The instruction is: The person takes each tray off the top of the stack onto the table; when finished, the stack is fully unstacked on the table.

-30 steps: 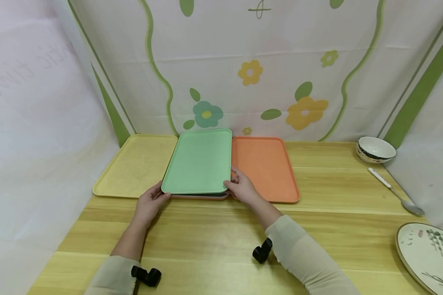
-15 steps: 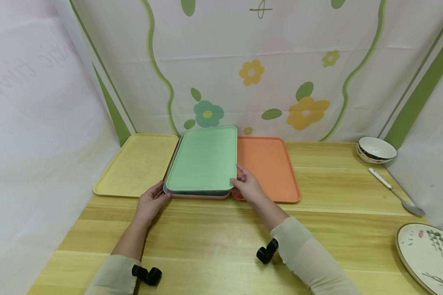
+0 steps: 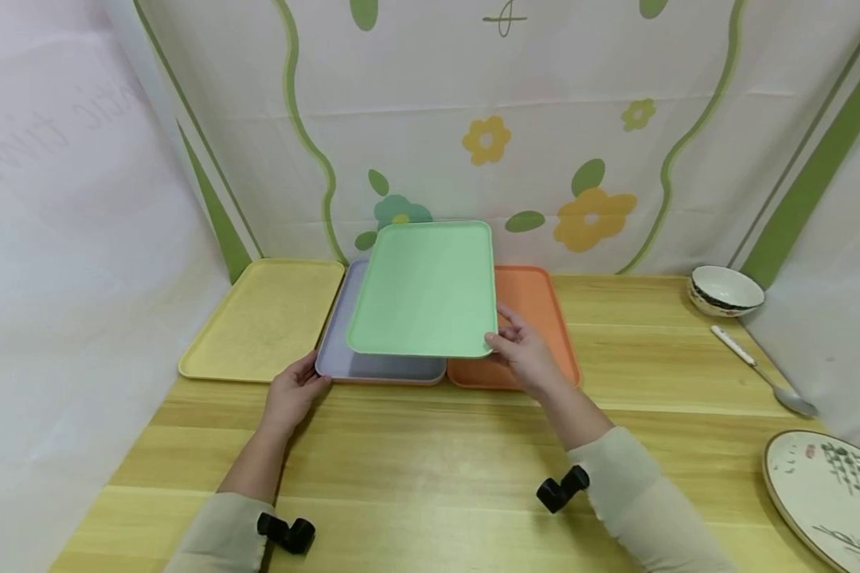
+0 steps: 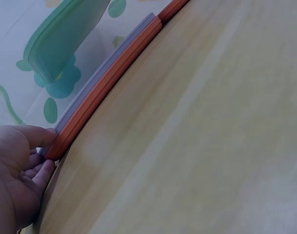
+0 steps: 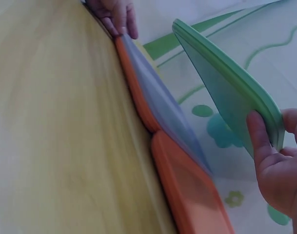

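My right hand (image 3: pixel 526 354) pinches the near right corner of a green tray (image 3: pixel 426 290), thumb on top. That tray is held up above a purple tray (image 3: pixel 383 368) and overlaps an orange tray (image 3: pixel 537 310) in the head view. In the right wrist view there is a gap between the green tray (image 5: pixel 226 78) and the trays below. The purple tray (image 4: pixel 97 78) lies stacked on another orange tray (image 4: pixel 109 85). My left hand (image 3: pixel 291 395) holds the near left corner of this stack, thumb at the front edge and fingers at the side.
A yellow tray (image 3: pixel 265 318) lies left of the stack. On the right are a bowl (image 3: pixel 726 291), a spoon (image 3: pixel 763 370) with a white handle, and a patterned plate (image 3: pixel 827 497). A floral cloth (image 3: pixel 545 151) hangs behind the wooden table (image 3: pixel 401 477).
My right hand has lifted the green tray off the stack and carried it right and up, uncovering part of the purple tray. My left hand has stayed at the stack's corner.
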The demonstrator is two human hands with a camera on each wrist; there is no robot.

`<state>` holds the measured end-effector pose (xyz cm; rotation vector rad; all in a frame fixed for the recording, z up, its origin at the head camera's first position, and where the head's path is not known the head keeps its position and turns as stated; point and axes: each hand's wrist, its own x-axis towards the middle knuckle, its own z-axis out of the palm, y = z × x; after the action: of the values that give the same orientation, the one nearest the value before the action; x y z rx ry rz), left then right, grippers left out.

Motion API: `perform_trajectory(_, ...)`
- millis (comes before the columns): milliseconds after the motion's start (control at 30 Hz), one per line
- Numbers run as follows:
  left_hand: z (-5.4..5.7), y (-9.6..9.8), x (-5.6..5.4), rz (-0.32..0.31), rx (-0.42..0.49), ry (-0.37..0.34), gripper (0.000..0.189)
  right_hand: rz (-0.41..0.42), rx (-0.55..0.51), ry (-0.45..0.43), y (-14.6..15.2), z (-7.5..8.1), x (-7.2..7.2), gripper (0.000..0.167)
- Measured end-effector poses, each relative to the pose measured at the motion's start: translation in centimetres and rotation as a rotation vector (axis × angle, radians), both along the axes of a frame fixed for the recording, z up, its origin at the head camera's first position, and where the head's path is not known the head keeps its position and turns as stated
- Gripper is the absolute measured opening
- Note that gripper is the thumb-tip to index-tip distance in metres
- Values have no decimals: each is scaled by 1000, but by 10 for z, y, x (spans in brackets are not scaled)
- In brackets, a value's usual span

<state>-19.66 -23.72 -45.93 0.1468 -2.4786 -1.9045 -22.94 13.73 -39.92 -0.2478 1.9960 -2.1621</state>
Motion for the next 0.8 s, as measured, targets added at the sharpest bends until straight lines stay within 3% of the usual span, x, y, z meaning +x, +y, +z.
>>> perform_trajectory(333,0,-2,0,11,-30,-6,62,38,-161,74,62,25,14,62)
perform_trajectory(500,2,-2,1,14,-29,-12,62,71,-233,127,94,35,23,49)
perform_trajectory(800,4,-2,2,18,-31,-27,63,98,-329,193,148,42,34,47)
